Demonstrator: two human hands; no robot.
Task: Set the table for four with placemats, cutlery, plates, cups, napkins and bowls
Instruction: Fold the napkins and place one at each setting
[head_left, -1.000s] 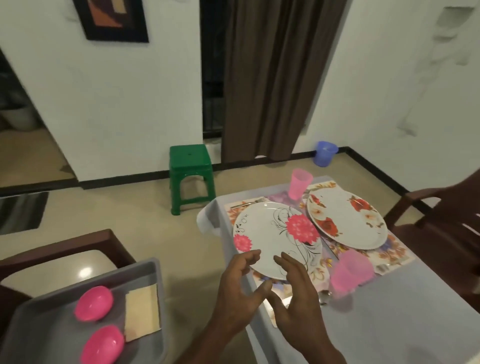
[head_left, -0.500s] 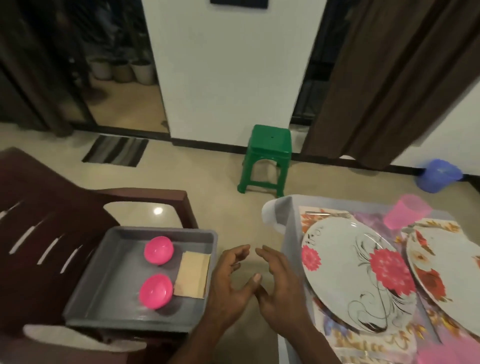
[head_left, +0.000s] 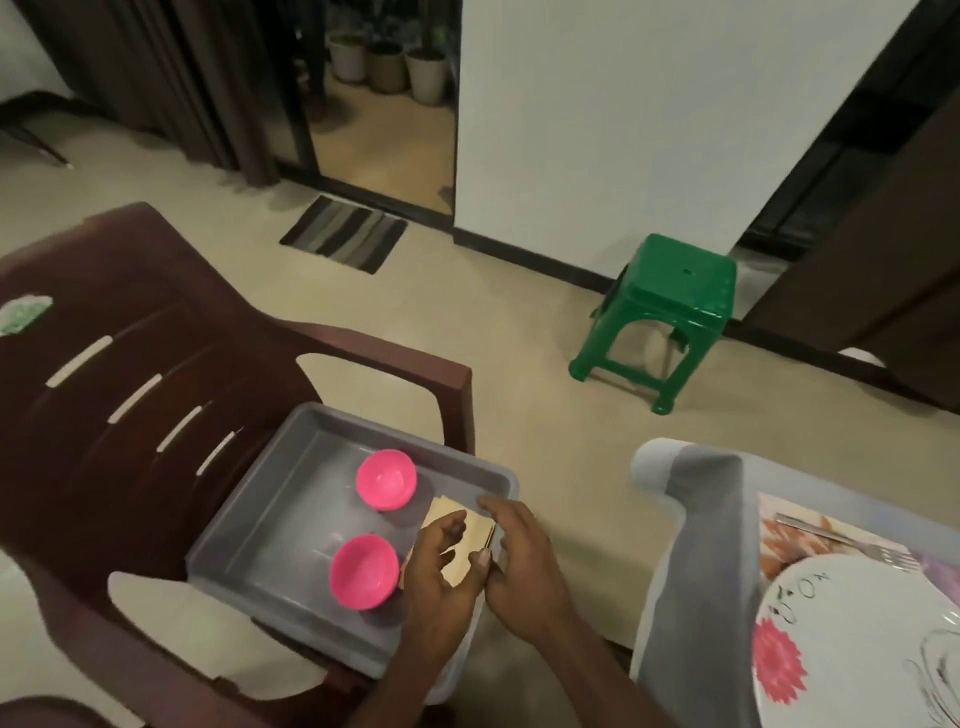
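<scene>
I see both hands, left hand and right hand, fingers curled, pinching the tan folded paper napkins at the right edge of the grey plastic tray.

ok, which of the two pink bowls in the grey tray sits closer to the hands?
The nearer round pink plastic bowl, right beside the left hand. The other pink bowl sits further back in the grey plastic tray, apart from both hands.
</scene>
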